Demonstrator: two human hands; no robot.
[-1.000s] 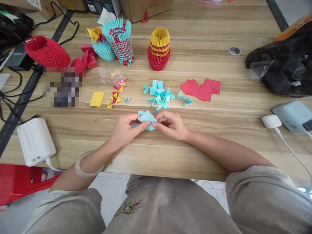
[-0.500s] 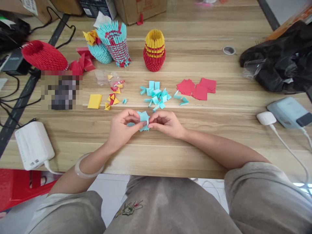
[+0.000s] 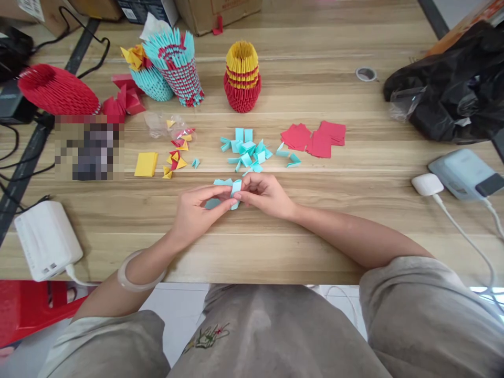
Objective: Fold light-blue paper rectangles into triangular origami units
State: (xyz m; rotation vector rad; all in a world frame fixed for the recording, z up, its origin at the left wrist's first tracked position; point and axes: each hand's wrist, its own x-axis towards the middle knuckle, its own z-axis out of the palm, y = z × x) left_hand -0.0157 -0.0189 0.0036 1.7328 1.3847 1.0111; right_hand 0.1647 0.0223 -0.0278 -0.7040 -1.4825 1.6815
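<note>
The left hand (image 3: 199,210) is pinching a narrow, folded light-blue paper strip (image 3: 235,193) between thumb and fingers, while the right hand (image 3: 270,195) is gripping its right edge, the thumbs nearly meeting. The strip is sitting between both hands, over the pale wood-grain tabletop (image 3: 275,252). More light-blue paper (image 3: 212,203) is showing around the left fingers; whether it is held cannot be told. Beyond, a loose pile of folded light-blue paper pieces (image 3: 247,149) is resting between thin red rectangular paper sheets (image 3: 295,137) on the right and small yellow-and-red folded paper triangles (image 3: 181,163) on the left, which are lying beside a square yellow paper stack (image 3: 146,164).
</note>
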